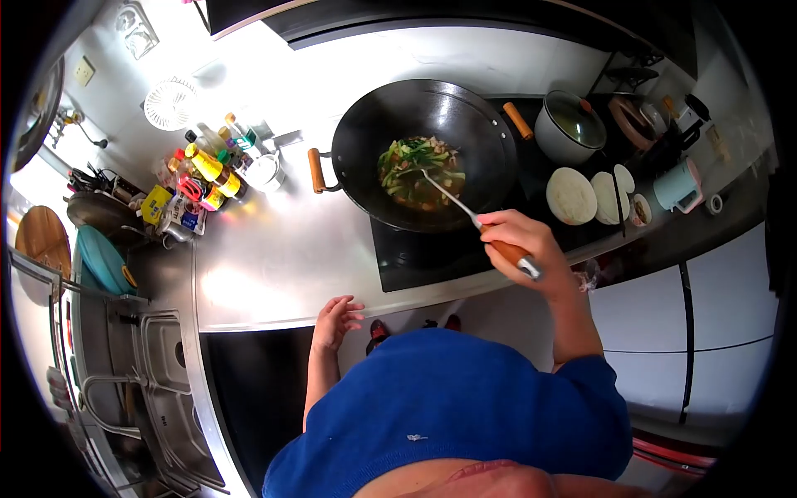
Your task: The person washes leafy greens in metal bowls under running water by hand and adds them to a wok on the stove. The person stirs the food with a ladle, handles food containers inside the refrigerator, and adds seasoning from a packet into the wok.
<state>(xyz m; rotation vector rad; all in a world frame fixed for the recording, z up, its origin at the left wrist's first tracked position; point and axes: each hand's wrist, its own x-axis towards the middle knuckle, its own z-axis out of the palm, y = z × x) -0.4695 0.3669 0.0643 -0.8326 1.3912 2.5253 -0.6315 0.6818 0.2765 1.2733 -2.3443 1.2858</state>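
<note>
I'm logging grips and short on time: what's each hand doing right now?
Left hand: open, empty.
Right hand: closed on the wooden handle of the cooking utensil.

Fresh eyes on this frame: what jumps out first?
Probably the big dark wok at upper center, with green vegetables in brothy liquid. Next, the right hand gripping the wooden handle of a utensil that reaches into the food, while the left hand hangs free near the counter edge. The bright blue shirt fills the bottom center, and yellow-topped bottles stand out at left.
</note>
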